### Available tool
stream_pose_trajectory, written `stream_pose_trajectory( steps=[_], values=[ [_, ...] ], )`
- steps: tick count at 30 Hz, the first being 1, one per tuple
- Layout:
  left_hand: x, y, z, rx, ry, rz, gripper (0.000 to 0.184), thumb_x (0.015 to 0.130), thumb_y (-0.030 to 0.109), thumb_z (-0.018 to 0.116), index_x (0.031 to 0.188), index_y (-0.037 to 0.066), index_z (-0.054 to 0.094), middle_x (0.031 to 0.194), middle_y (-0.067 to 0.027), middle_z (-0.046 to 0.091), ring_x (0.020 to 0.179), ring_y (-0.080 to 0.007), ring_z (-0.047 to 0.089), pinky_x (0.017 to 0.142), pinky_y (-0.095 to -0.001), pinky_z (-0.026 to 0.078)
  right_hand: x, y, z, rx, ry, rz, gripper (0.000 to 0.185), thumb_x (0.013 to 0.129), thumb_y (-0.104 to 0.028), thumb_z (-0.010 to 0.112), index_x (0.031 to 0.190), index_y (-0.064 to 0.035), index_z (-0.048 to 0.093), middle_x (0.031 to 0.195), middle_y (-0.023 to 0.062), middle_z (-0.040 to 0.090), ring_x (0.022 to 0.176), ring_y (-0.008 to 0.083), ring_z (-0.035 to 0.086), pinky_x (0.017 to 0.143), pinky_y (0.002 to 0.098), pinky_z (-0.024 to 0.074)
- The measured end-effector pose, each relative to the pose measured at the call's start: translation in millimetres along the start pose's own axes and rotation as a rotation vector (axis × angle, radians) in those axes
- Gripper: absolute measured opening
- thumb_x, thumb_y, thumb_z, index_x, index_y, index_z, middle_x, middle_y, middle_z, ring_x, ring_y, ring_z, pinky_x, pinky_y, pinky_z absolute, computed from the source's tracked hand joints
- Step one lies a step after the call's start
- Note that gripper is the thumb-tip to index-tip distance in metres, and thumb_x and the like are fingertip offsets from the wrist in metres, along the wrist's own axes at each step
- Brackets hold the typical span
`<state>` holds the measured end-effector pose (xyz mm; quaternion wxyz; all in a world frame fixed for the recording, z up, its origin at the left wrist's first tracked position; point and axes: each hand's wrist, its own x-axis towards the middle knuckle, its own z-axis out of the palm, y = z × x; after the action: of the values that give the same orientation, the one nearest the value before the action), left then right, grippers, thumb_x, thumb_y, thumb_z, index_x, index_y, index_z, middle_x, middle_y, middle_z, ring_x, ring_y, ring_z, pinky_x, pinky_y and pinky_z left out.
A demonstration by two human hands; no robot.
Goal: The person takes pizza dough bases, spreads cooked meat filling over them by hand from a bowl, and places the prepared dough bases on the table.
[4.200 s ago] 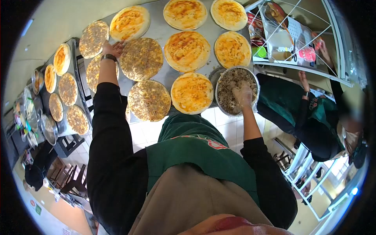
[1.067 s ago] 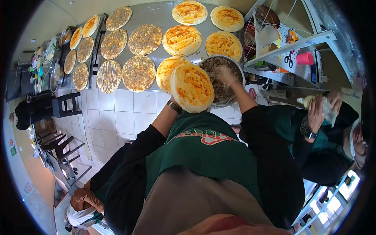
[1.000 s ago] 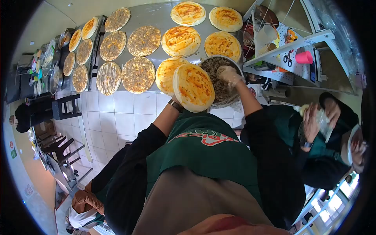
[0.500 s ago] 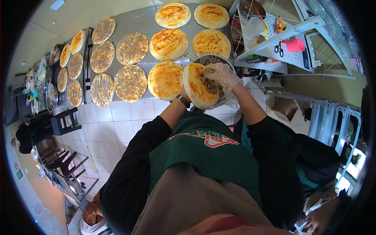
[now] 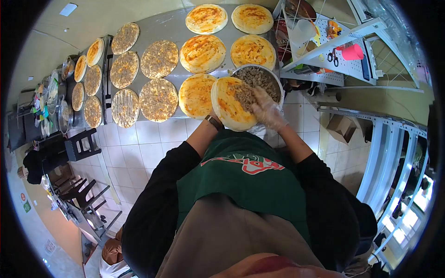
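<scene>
A round pizza base (image 5: 230, 109) with orange sauce is held up at the table's front edge. My left hand (image 5: 217, 116) supports it from the left and below, with most of its fingers hidden under the base. Cooked ground meat (image 5: 244, 96) lies heaped on the base's upper right. My right hand (image 5: 268, 110), in a clear glove, touches the right side of this meat with its fingers stretched out. A metal bowl (image 5: 281, 87) of the same crumbled meat stands just behind, partly covered by the base and my right hand.
Several sauced bases (image 5: 202, 53) lie on the metal table (image 5: 160, 28). To the left are several meat-topped bases (image 5: 158, 100), one striped with white sauce (image 5: 124, 108). A white rack (image 5: 324, 76) with scissors (image 5: 333, 57) and a pink cup (image 5: 353, 52) borders the right.
My right hand has drawn toward me and off the heap, so more meat shows on the base and in the bowl. The base has shifted slightly left. A person at the lower right has mostly left view.
</scene>
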<state>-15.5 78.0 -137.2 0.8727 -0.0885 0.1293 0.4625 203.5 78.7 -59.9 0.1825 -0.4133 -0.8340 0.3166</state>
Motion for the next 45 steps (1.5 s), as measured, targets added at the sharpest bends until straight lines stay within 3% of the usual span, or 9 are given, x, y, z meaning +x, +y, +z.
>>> stream_pose_trajectory(
  steps=[2,9,12,16,23,29,34,40,45],
  values=[
    [-3,5,2,0.004,0.0,0.004,0.06,0.095,0.053,0.036,0.14,0.013,0.039,0.14,-0.0118,0.046,0.124,-0.0288,0.048,0.103,-0.0482,0.04,-6,22,11,0.039,0.134,0.461,0.065,0.092,-0.044,0.047,0.143,-0.0046,0.034,0.146,0.0207,0.032,0.135,0.0404,0.029,0.112,0.0436,0.0241],
    [-7,7,8,0.022,-0.001,-0.011,0.06,0.095,0.054,0.036,0.14,0.013,0.039,0.14,-0.0119,0.045,0.124,-0.029,0.048,0.103,-0.0484,0.04,10,-18,-3,-0.07,-0.016,-0.154,0.069,0.093,-0.047,0.043,0.141,0.0006,0.033,0.146,0.0265,0.028,0.136,0.0405,0.028,0.112,0.0421,0.0227],
    [-4,8,14,0.035,-0.003,0.004,0.061,0.095,0.054,0.036,0.14,0.013,0.039,0.14,-0.012,0.045,0.124,-0.029,0.048,0.103,-0.0485,0.04,-5,18,12,-0.033,0.1,0.486,0.065,0.093,-0.043,0.044,0.14,0.0004,0.035,0.147,0.0255,0.028,0.135,0.0408,0.03,0.112,0.0411,0.0238],
    [-4,14,18,0.044,-0.002,0.0,0.061,0.095,0.054,0.036,0.14,0.013,0.039,0.14,-0.0121,0.045,0.124,-0.0292,0.048,0.103,-0.0486,0.04,8,-34,-15,0.063,0.135,0.029,0.067,0.091,-0.043,0.047,0.141,0.0002,0.035,0.146,0.0256,0.028,0.134,0.0406,0.031,0.111,0.0414,0.0255],
    [-5,13,26,0.056,-0.014,0.005,0.061,0.095,0.055,0.036,0.14,0.013,0.039,0.14,-0.0122,0.045,0.124,-0.0293,0.048,0.104,-0.0488,0.04,-2,-8,1,-0.01,0.144,0.504,0.066,0.091,-0.042,0.047,0.139,0.0025,0.037,0.144,0.0259,0.032,0.133,0.0411,0.033,0.111,0.0419,0.0264],
    [-3,13,29,0.057,-0.013,-0.014,0.062,0.095,0.055,0.036,0.14,0.013,0.039,0.14,-0.0123,0.045,0.124,-0.0295,0.048,0.104,-0.0489,0.039,32,-45,-21,-0.176,0.086,-0.214,0.068,0.092,-0.047,0.044,0.136,0.0039,0.04,0.142,0.0266,0.036,0.131,0.0407,0.035,0.11,0.0415,0.0284],
    [-2,4,32,0.06,-0.011,-0.011,0.062,0.094,0.056,0.035,0.14,0.013,0.039,0.14,-0.0123,0.045,0.124,-0.0296,0.048,0.104,-0.0491,0.039,26,19,-3,0.216,0.06,0.697,0.064,0.092,-0.041,0.049,0.136,0.0047,0.039,0.141,0.0254,0.039,0.132,0.0352,0.036,0.11,0.0409,0.0275],
    [-9,4,31,0.052,-0.012,-0.009,0.063,0.094,0.056,0.035,0.14,0.014,0.039,0.14,-0.0124,0.045,0.124,-0.0298,0.048,0.104,-0.0492,0.039,3,-46,-14,-0.073,0.187,-0.01,0.066,0.094,-0.039,0.047,0.14,0.0045,0.032,0.139,0.0281,0.038,0.127,0.0395,0.042,0.11,0.0401,0.0289],
    [-5,-3,38,0.054,-0.022,0.003,0.063,0.094,0.057,0.035,0.14,0.014,0.039,0.14,-0.0125,0.045,0.124,-0.0299,0.048,0.104,-0.0493,0.039,-13,1,22,0.346,0.305,0.533,0.067,0.096,-0.046,0.04,0.142,0.0006,0.031,0.142,0.0233,0.037,0.128,0.0347,0.041,0.108,0.0396,0.0314]
  ],
)
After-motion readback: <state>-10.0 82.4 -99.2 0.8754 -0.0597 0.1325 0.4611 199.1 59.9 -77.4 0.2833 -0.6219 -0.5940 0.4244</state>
